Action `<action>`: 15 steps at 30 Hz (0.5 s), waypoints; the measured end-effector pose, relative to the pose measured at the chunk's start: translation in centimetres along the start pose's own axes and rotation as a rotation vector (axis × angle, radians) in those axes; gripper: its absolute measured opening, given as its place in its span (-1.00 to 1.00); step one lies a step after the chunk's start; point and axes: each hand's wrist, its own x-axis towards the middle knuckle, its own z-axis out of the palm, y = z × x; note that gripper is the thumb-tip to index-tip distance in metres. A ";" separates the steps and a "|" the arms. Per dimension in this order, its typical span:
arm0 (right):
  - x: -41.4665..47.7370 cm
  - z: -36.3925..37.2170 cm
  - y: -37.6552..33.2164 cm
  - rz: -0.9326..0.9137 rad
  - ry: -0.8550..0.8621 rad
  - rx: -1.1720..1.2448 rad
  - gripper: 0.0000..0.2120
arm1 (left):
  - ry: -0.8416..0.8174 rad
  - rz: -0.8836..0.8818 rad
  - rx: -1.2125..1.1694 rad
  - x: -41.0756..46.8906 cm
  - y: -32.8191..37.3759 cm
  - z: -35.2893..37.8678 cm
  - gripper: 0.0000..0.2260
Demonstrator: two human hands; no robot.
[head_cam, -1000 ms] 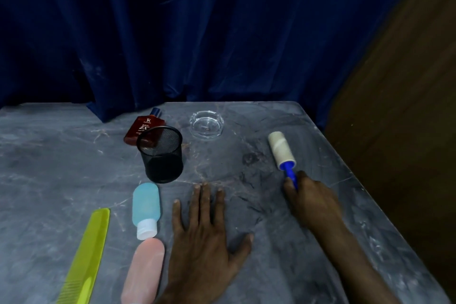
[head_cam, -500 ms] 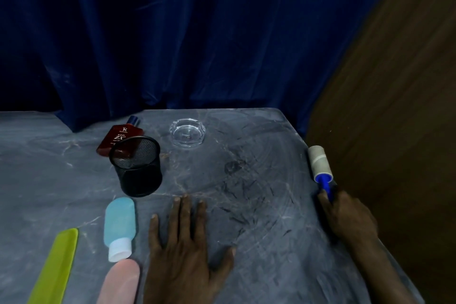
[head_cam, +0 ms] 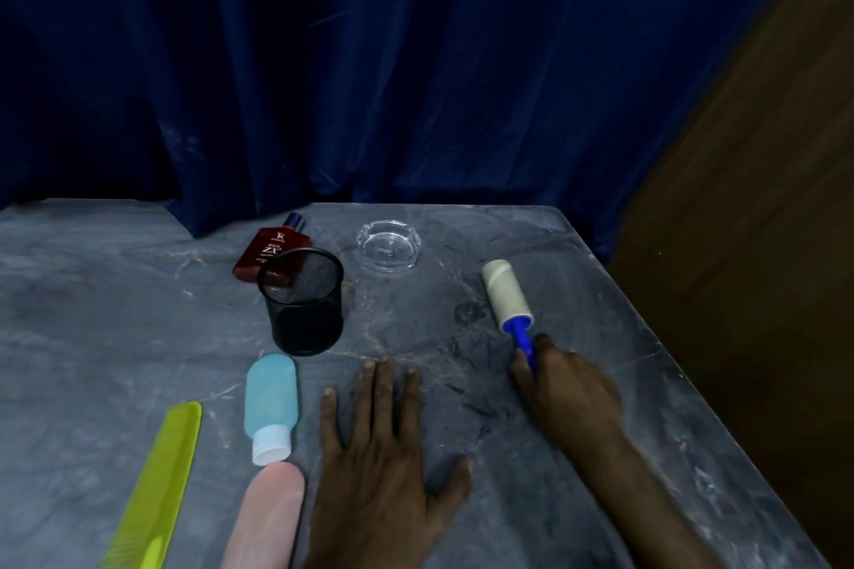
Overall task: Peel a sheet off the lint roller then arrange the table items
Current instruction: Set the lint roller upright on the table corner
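Both hands on grey marble table, blue curtain behind.

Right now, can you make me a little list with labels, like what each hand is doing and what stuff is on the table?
right hand: fingers closed on the blue handle of the lint roller
left hand: flat on the table, holding nothing
roller: lying on the table, sheet not yet peeled
middle: black mesh cup, upright
behind it: red bottle, glass ashtray
near the left hand: blue bottle, pink bottle, green comb
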 end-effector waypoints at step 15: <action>-3.0 2.8 -7.7 -0.284 0.150 0.000 -0.57 | 0.000 -0.001 0.043 -0.1 0.8 -2.1 -0.10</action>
